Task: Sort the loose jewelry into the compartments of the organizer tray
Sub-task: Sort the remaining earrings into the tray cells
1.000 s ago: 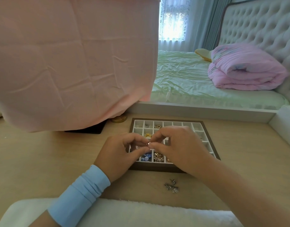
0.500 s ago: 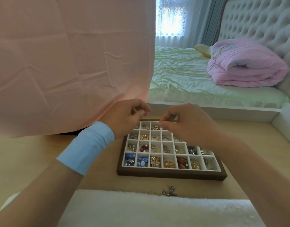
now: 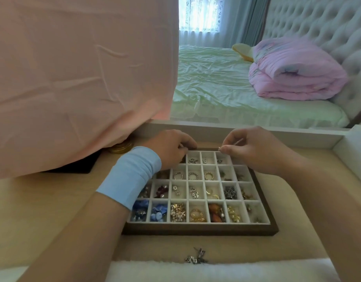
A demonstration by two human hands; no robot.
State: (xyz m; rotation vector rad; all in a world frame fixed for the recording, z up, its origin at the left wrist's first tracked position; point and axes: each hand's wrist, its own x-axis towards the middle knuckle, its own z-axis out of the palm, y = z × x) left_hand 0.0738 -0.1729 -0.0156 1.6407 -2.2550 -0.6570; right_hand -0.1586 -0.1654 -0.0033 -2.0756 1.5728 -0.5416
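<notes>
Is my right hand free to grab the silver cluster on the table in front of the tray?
Probably not yet: the right hand pinches a small silver piece over the far row of the tray. Otherwise nothing blocks the way to the silver cluster.

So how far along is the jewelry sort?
Mostly done: most visible compartments of the organizer tray already hold pieces. In hand: the right hand pinches a small silver piece over the back row; the left hand reaches into the back-left corner, contents hidden. Left: a silver cluster lies loose on the table in front of the tray.
</notes>
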